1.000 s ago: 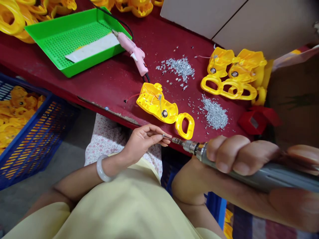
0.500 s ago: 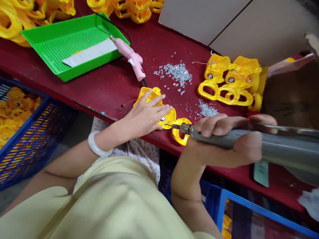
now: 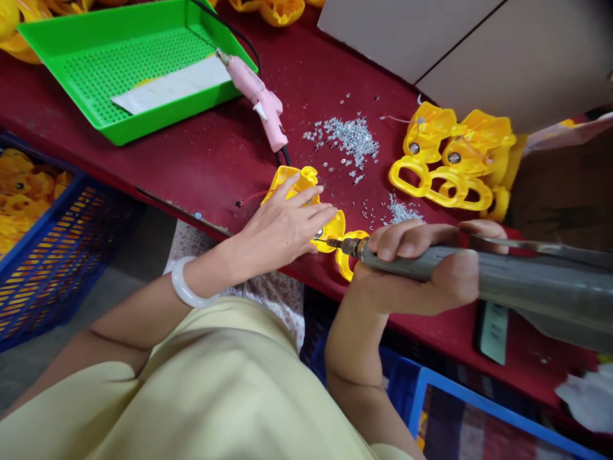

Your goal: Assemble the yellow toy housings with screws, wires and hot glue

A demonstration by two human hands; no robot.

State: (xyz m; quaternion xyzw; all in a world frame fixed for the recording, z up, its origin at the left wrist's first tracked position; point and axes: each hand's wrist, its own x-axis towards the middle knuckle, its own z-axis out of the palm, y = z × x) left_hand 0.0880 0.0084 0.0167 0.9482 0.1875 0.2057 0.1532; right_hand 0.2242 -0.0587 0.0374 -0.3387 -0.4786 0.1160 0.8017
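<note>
My left hand (image 3: 286, 223) lies with fingers spread over a yellow plastic shell (image 3: 334, 225), pressing it to the red tabletop and hiding much of it. A thin red wire with a dark end trails from the shell's left side. My right hand (image 3: 421, 265) is wrapped round a grey power screwdriver (image 3: 522, 275), its long body running off to the right. The bit points left and its tip meets the shell beside my left fingers. Partly behind the screwdriver's nose shows the yellow ring-shaped handle (image 3: 343, 265) of the shell.
Loose washer-head screws (image 3: 354, 137) and smaller screws (image 3: 402, 209) lie in piles. Beyond are a pink glue gun (image 3: 261, 105) and a green tray (image 3: 143, 128). More yellow shells (image 3: 479, 144) stand at right, near a phone (image 3: 493, 332). Blue crates (image 3: 71, 249) flank me below.
The whole view has shifted slightly, with the tray and far shells higher in the picture. Both hands keep their places at the shell, the bit still against it.
</note>
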